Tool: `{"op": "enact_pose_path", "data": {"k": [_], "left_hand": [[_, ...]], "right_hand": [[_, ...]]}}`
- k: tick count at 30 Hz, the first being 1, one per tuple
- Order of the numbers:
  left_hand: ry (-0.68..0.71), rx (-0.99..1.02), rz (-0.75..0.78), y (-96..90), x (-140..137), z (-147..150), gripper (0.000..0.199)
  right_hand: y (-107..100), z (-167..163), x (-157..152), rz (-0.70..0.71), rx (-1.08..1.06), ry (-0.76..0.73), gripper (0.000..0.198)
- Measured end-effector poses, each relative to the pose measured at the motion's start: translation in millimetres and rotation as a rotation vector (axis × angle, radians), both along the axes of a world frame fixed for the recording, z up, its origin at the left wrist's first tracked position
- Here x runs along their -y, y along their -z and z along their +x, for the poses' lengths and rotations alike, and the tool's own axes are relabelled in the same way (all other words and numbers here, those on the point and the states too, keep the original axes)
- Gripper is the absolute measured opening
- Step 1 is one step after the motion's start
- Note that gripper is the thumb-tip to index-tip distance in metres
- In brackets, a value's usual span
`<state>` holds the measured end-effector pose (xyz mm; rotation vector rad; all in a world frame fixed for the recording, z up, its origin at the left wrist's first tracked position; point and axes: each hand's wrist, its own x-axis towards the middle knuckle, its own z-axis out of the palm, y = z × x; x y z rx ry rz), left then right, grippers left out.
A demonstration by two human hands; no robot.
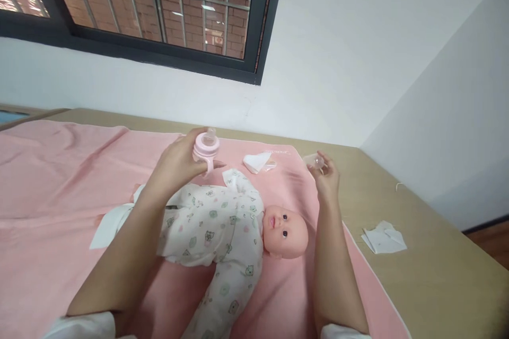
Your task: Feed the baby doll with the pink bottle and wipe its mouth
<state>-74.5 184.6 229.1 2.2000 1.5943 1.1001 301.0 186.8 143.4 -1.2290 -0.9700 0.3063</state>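
Observation:
My left hand (pixel 185 156) is wrapped round a baby bottle (pixel 205 148) with a pink collar, a pink handle and a clear teat that points up. My right hand (pixel 326 172) grips a clear bottle cap (pixel 315 160) between thumb and fingers, out to the right. Between my forearms lies a baby doll (pixel 286 233) on its back, its head toward the right. It wears a white patterned suit (pixel 222 222). The bottle is above the doll's body, and the cap is beyond its head.
A pink blanket (pixel 51 180) covers much of the wooden table (pixel 445 275). On the blanket, past the doll, lies a folded white cloth (pixel 256 162). Another crumpled white cloth (pixel 384 237) rests on the bare wood at right. A wall and a barred window (pixel 167 5) stand behind.

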Motion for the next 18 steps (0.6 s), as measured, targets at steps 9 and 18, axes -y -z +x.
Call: {"op": "enact_pose_path", "data": {"k": [9, 18], "left_hand": [[-0.03, 0.153, -0.034, 13.0, -30.8, -14.9, 0.052], [0.038, 0.068, -0.205, 55.0, -84.7, -25.2, 0.05]], "right_hand": [[108.5, 21.8, -21.1, -0.44, 0.242, 0.207, 0.074], [112.4, 27.5, -24.0, -0.466, 0.224, 0.198, 0.081]]}}
